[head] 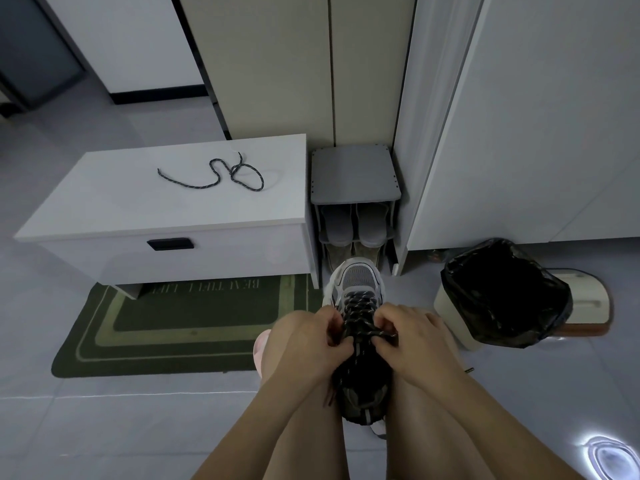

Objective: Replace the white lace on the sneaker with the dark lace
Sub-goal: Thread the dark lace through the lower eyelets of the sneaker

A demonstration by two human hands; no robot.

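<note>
Big smooth white boxy surface (104, 209) back left, bordered green doormat (173, 327) poking out underneath. Chunky grey mesh-toe sneaker (358, 280) down between bare legs. Curled-up left grip (322, 344) and right grip (408, 337), each pinching the speckled ropey dark lace (360, 306) criss-crossed up the tongue. Squiggled loose on the surface, another spare dark lace (214, 180).

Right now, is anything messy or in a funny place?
A spare dark lace lies in a loose tangle on the white bench, far from the sneaker. Nothing looks spilled or broken.
</note>
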